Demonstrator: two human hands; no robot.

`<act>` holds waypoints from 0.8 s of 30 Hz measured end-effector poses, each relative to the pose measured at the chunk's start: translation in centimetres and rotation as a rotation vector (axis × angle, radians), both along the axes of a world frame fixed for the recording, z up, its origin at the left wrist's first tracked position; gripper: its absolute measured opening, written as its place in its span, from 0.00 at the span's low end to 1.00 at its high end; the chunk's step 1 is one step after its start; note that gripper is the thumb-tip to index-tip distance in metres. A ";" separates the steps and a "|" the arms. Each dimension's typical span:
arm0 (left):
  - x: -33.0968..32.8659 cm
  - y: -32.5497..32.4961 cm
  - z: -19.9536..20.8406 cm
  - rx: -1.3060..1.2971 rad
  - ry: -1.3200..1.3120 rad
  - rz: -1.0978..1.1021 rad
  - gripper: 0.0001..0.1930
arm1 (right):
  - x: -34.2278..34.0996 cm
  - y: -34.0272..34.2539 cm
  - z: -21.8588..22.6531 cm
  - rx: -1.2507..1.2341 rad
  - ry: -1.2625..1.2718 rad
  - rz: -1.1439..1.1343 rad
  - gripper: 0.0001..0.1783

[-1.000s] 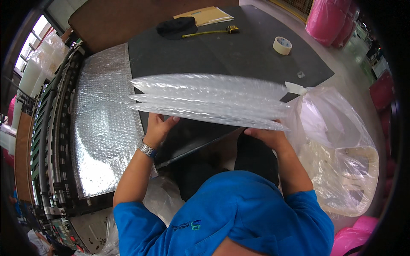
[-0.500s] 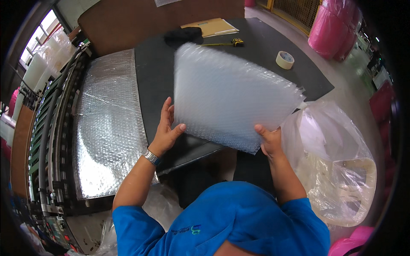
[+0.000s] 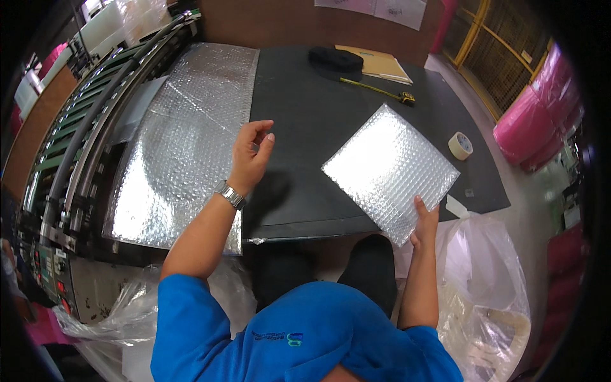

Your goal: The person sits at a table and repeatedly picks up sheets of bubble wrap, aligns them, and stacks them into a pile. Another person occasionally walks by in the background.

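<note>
Change since earlier frames: the stack of bubble sheets (image 3: 389,170) has come down from in front of the chest to the right part of the black table (image 3: 305,114); the left hand (image 3: 250,155) has let go of it and lifted away.

Machine, far left: a green-and-grey conveyor (image 3: 70,146) runs along the table's left edge, with a silver bubble-wrap web (image 3: 181,146) spread flat between it and the table.

Left hand: above the table's left part, beside the web – fingers loosely curled and apart, holding nothing. A wristwatch (image 3: 230,194) is on the wrist.

Stack of bubble sheets: square, silvery, turned diamond-wise, over the table's right part and its near edge; whether it lies flat on the table I cannot tell.

Right hand (image 3: 425,219): grips the stack's near corner, thumb on top, the other fingers hidden beneath.

Table, far side: a black pouch (image 3: 335,59), tan envelopes (image 3: 375,63), a tape measure (image 3: 382,92); a roll of tape (image 3: 461,145) to the right.

Progress, as judged: a batch of sheets is gathered and squared; bagging appears not yet done.

Containers: a clear plastic bag (image 3: 490,286) hangs open at the lower right, just below the stack – it seems to hold more clear film, contents not plain. Pink rolls (image 3: 531,121) stand further right.
</note>
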State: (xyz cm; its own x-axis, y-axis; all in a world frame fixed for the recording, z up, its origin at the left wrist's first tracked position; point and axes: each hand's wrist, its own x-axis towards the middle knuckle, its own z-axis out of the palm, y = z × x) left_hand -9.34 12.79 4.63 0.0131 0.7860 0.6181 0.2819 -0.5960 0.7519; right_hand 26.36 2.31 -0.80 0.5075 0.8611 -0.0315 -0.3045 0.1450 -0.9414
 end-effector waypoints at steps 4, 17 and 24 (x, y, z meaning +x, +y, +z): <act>-0.6 -0.5 0.9 0.420 0.252 0.221 0.11 | -0.3 0.0 -0.1 -0.003 -0.082 -0.025 0.32; -6.9 3.1 -3.7 -0.016 1.104 0.839 0.20 | 0.6 -0.4 0.0 0.026 0.143 0.137 0.30; 0.5 -0.5 -2.8 -0.287 1.178 0.031 0.20 | 1.7 -3.6 -1.0 -0.033 0.483 0.188 0.31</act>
